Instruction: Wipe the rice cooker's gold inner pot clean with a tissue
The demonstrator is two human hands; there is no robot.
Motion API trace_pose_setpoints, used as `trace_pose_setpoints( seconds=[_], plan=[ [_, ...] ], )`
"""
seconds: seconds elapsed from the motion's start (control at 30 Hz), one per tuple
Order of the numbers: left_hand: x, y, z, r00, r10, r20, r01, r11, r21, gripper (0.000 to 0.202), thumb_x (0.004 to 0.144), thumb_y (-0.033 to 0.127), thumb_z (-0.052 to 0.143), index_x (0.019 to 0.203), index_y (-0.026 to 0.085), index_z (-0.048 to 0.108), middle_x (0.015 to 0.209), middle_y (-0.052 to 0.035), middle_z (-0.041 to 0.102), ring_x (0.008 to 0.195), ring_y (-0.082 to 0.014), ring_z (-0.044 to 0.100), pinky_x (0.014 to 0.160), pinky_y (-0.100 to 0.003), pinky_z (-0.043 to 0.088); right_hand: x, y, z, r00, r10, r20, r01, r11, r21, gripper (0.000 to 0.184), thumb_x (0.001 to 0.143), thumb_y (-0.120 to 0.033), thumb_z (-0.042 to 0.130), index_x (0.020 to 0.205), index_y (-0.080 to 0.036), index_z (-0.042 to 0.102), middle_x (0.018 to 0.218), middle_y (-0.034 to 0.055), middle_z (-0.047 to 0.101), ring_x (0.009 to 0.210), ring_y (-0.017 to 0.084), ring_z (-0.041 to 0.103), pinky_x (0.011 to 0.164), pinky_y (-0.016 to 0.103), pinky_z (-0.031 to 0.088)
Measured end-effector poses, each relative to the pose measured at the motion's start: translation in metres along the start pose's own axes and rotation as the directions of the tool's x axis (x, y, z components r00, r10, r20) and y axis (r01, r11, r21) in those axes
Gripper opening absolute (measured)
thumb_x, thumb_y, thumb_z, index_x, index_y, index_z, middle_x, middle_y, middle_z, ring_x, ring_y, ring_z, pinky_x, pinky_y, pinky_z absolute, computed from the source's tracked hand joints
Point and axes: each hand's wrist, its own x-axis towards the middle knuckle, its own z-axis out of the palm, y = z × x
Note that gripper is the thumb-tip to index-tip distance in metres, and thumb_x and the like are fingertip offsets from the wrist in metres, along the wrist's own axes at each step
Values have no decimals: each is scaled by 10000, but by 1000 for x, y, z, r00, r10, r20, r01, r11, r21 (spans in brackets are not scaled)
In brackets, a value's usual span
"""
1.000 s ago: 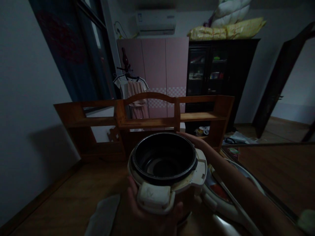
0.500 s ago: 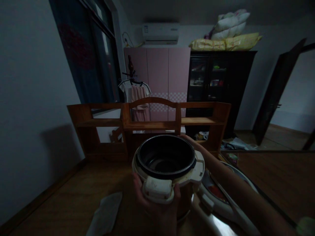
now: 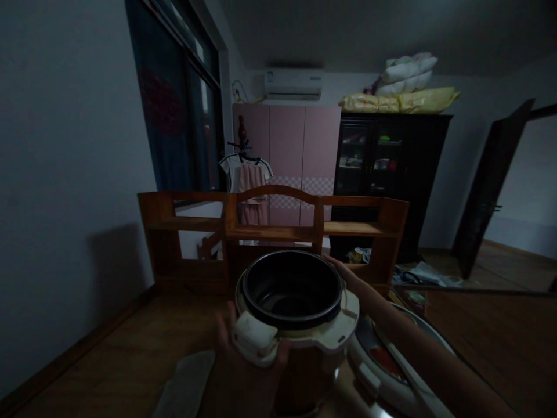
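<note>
An electric pressure cooker (image 3: 304,377), lidless, stands upright in front of me with a pale rim and side handles. Its dark inner pot (image 3: 291,290) looks empty. My left hand (image 3: 256,371) is closed around the near-left handle (image 3: 256,335), thumb on one side and fingers on the other. Reaching round the far right side, my right hand (image 3: 336,268) grips the cooker near the rim; most of its fingers are hidden. Beside the cooker on the right, partly behind my right forearm, lies a round pale lid (image 3: 359,363) with a red patch.
A grey cloth (image 3: 187,380) lies on the wooden tabletop (image 3: 117,348), left of the cooker. Behind stands a wooden shelf unit (image 3: 274,233). A wall (image 3: 65,203) borders the left. Farther back are a pink wardrobe (image 3: 287,139), a dark cabinet (image 3: 429,168) and an open door (image 3: 491,186).
The cooker has turned clockwise as seen from above, its near handle swinging left with my left hand. My right hand stays at the far side. The camera view has tilted up slightly.
</note>
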Motion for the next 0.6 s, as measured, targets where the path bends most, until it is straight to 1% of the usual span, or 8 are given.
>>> trace_pose_setpoints(
  seconds=[0.07, 0.13, 0.23, 0.33, 0.43, 0.5, 0.57, 0.6],
  plan=[
    [28, -19, -21, 993, -68, 92, 78, 991, -107, 1224, 740, 422, 819, 1658, 203, 40, 1658, -244, 289, 1495, -329, 384, 1167, -472, 405, 7, 8, 3, 995, 98, 14, -98, 995, 19, 343, 980, -467, 618, 1030, -139, 705, 820, 40, 739, 762, 203, 712, 790, 390, 579],
    [54, -36, -37, 986, -97, 139, 121, 977, -178, 1179, 745, 486, 803, 1655, 197, 111, 1642, -232, 335, 1466, -334, 429, 1168, -474, 396, 11, 19, 8, 991, 135, 14, -136, 990, 37, 425, 1004, -550, 557, 993, -148, 694, 771, 23, 711, 714, 189, 693, 781, 391, 576],
    [79, -52, -51, 982, -66, 174, 106, 966, -234, 1182, 734, 537, 795, 1649, 176, 139, 1622, -228, 377, 1470, -335, 421, 1179, -466, 381, 10, 36, 12, 995, 92, -27, -92, 996, 24, 426, 1023, -568, 529, 1036, -167, 672, 876, 21, 701, 794, 170, 683, 839, 382, 568],
    [90, -65, -58, 966, -42, 254, 103, 967, -232, 1162, 747, 531, 793, 1645, 180, 144, 1633, -219, 362, 1480, -323, 408, 1196, -452, 359, 6, 47, 6, 996, 55, -72, -61, 995, -83, 440, 1023, -585, 529, 1135, -181, 663, 1055, 63, 701, 903, 183, 679, 866, 390, 570],
    [95, -77, -66, 936, -33, 350, 131, 956, -262, 1228, 716, 511, 840, 1649, 220, 96, 1663, -219, 298, 1499, -324, 377, 1213, -465, 333, 0, 50, -17, 991, 39, -129, -71, 964, -256, 524, 1014, -630, 505, 1229, -171, 639, 1163, 98, 690, 983, 213, 687, 897, 430, 570],
    [96, -79, -70, 924, -48, 380, 159, 950, -269, 1263, 710, 485, 860, 1655, 247, 56, 1671, -212, 283, 1514, -324, 351, 1234, -481, 295, -8, 48, -39, 982, -11, -187, -67, 910, -409, 570, 1004, -650, 488, 1265, -159, 616, 1232, 122, 673, 1068, 246, 679, 945, 468, 553],
    [94, -75, -72, 933, -90, 350, 177, 958, -226, 1242, 718, 474, 862, 1659, 271, 77, 1668, -185, 308, 1521, -324, 336, 1252, -492, 257, -23, 41, -66, 967, -109, -232, -50, 806, -590, 568, 978, -644, 522, 1290, -176, 597, 1324, 144, 636, 1196, 282, 632, 1036, 499, 501],
    [91, -71, -73, 942, -107, 319, 177, 964, -199, 1236, 714, 481, 866, 1660, 276, 98, 1666, -173, 318, 1522, -328, 333, 1256, -492, 250, -33, 37, -79, 958, -165, -234, -40, 733, -679, 562, 953, -633, 563, 1305, -196, 589, 1363, 147, 617, 1261, 295, 594, 1091, 496, 459]
  ],
)
